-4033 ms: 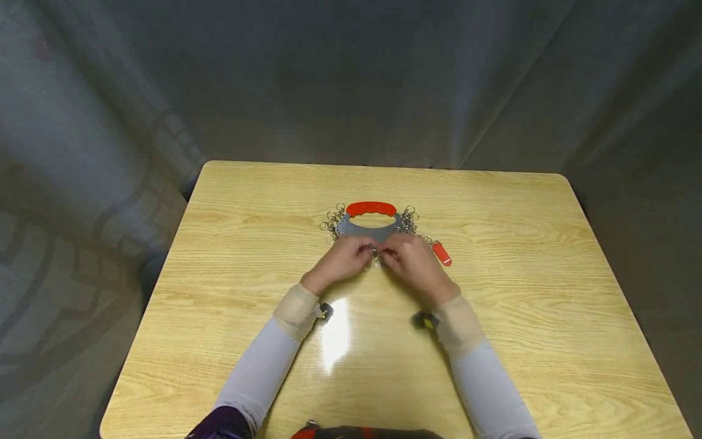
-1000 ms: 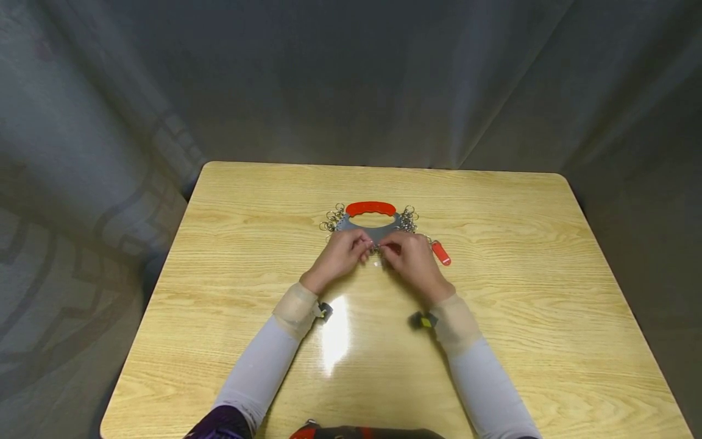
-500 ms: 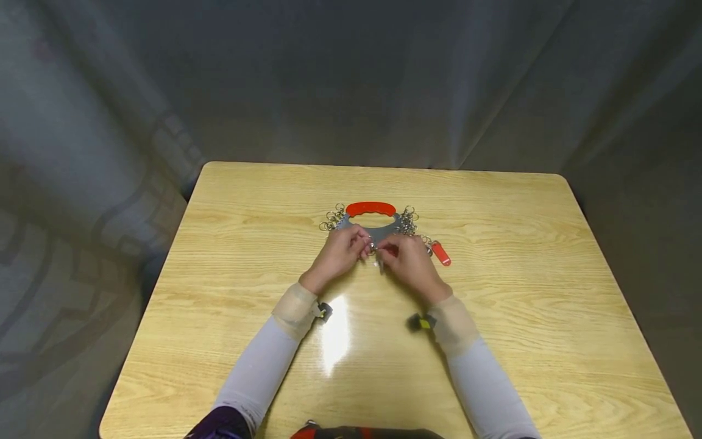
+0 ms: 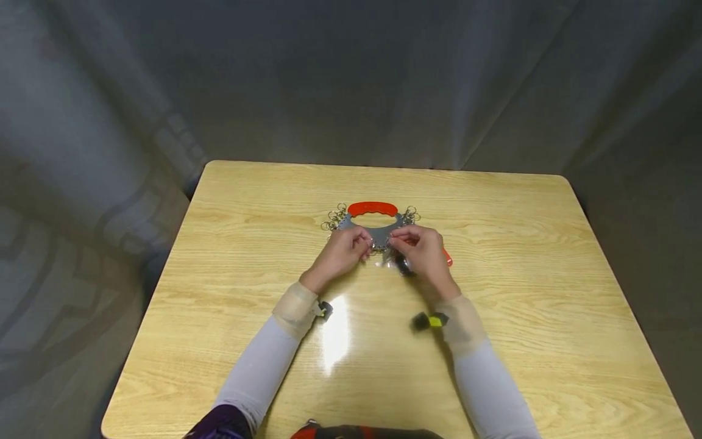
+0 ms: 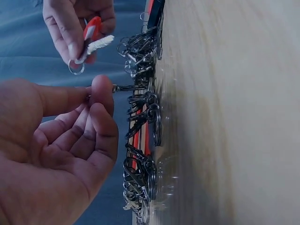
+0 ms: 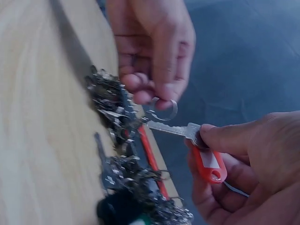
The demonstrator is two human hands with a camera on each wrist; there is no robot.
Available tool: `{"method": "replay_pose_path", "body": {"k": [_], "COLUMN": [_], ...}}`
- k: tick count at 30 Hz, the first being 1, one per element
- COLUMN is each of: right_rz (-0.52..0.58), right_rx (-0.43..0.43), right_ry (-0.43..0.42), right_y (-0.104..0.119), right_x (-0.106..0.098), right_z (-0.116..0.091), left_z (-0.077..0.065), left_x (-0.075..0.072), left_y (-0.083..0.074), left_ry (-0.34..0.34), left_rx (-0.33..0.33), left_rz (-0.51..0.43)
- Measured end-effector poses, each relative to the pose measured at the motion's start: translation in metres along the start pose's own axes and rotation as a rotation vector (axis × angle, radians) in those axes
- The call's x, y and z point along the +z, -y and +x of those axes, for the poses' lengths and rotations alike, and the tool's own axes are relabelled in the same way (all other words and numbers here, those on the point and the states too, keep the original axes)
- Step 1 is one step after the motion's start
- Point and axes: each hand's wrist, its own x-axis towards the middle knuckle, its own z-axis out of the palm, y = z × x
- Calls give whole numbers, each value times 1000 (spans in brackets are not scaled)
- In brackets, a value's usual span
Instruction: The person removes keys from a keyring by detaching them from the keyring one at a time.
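Note:
A grey metal plate (image 4: 378, 233) with a red handle (image 4: 372, 208) lies on the table, several key rings and clasps hanging along its edge. My left hand (image 4: 341, 253) pinches a metal ring (image 6: 173, 112) at the plate's near edge between thumb and index finger. To its right, my right hand (image 4: 426, 253) pinches the head of a silver key (image 6: 166, 129) with a red key tag (image 6: 208, 164) attached. The key's blade points toward the left hand's ring in the right wrist view.
Beside the right hand shows the end of another red tag (image 4: 448, 260), mostly hidden. A dark-headed key (image 4: 403, 265) lies near the plate's lower right. Clasps (image 4: 333, 218) crowd the plate's left side. Grey curtains (image 4: 351, 91) stand behind the wooden table (image 4: 263, 201).
My right hand has drawn away to the right from the left hand, now covering most of the lying red tag. The dark-headed key shows more clearly. The left hand stays near its place.

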Motion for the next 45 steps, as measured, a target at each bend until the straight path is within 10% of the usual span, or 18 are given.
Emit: {"method": "replay_pose_path", "body": {"k": [6, 26, 45], "right_rz": [41, -425, -484], "right_rx": [95, 151, 191], "right_ry": [19, -103, -164], "right_y": [-7, -84, -122], "right_x": [-29, -183, -209], "right_z": [-2, -9, -2], "left_z": [2, 3, 4], "left_x": [0, 1, 1], "left_y": [-2, -3, -5], "left_ry": [31, 72, 74], "left_rx": [20, 23, 24], "left_rz": [48, 87, 93]}}
